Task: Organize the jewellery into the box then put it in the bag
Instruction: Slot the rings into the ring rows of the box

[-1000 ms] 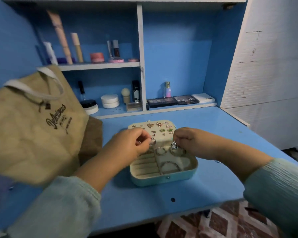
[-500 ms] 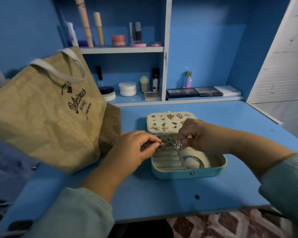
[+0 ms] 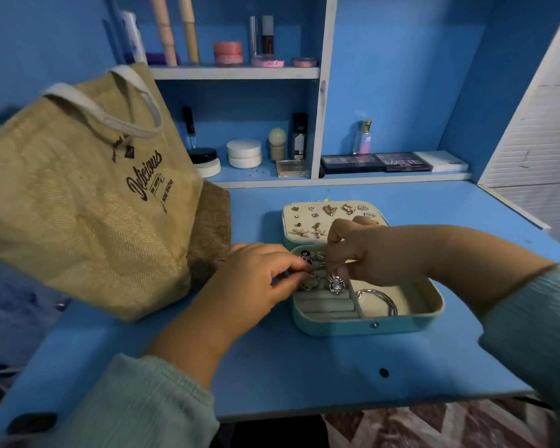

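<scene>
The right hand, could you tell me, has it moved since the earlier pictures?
Yes. Against the jewellery box, the right hand has carried its ring leftward, toward the ring rolls.

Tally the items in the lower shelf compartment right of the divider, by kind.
Perfume bottle: 1
Eyeshadow palettes: 2
White box: 1
Total: 4

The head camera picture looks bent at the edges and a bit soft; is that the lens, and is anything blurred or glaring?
Head view: wide-angle lens bows the shelf upright and desk; lighting dim and bluish, no strong glare; the jewellery box is fairly sharp; the sleeves near the frame edges look soft.
</scene>
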